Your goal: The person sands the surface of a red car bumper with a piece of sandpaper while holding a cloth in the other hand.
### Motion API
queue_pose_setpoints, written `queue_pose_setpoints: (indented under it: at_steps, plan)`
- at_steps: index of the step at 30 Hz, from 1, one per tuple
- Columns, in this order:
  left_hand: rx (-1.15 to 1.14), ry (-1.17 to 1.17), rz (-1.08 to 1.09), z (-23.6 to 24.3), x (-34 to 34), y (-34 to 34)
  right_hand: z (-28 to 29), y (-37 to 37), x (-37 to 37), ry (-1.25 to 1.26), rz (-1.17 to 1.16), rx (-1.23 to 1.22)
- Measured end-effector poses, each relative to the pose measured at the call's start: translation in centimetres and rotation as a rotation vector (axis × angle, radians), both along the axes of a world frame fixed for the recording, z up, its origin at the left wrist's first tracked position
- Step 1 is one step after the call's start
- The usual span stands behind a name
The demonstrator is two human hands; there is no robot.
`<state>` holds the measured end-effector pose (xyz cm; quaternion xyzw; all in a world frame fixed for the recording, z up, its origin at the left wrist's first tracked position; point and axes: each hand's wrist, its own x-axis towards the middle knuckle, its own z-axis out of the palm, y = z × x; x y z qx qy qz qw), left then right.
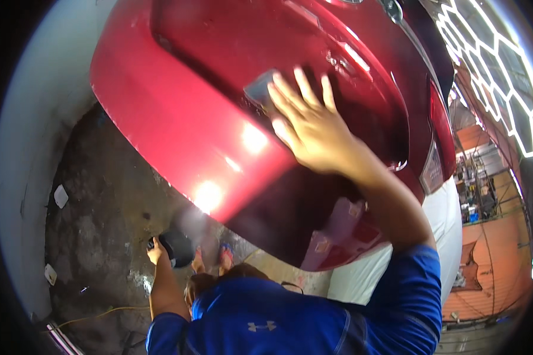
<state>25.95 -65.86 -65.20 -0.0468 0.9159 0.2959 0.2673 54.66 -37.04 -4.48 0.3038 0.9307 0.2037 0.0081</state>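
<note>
My right hand [305, 118] lies spread over the glossy red bodywork of a car [192, 106], with its index finger and palm side against a dark grey pad [257, 89] that pokes out at its left. My left hand [155, 251], low at the left beside the panel's lower edge, grips a dark, rounded object [179, 248], perhaps a container; its exact kind is unclear. Near that object a pale haze blurs the view above my sandaled feet [226, 253]. Bright light reflections lie on the paint below my right hand.
A pale wall [21, 177] runs down the left beside a stained concrete floor [100, 207] with a thin yellow cable [95, 313]. At the right are a white cover [438, 225], orange corrugated sheeting [494, 266], cluttered shelves [479, 189] and hexagon ceiling lights [503, 71].
</note>
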Motion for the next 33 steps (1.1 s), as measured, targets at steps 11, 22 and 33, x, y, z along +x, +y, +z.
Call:
queue_pose_setpoints:
  at_steps: [11,22,33]
  plan:
    - [0.100,-0.197,0.312,1.7,-3.0,-1.9,-1.8,2.2,-1.6,0.159,-0.113,0.150]
    - [0.523,-0.317,0.916,5.2,-6.5,-0.1,-3.9,-2.6,-2.6,0.178,-0.067,0.051]
    - [1.385,0.743,-0.068,44.3,-6.5,22.3,1.1,-5.2,6.7,-0.105,-0.027,-0.188]
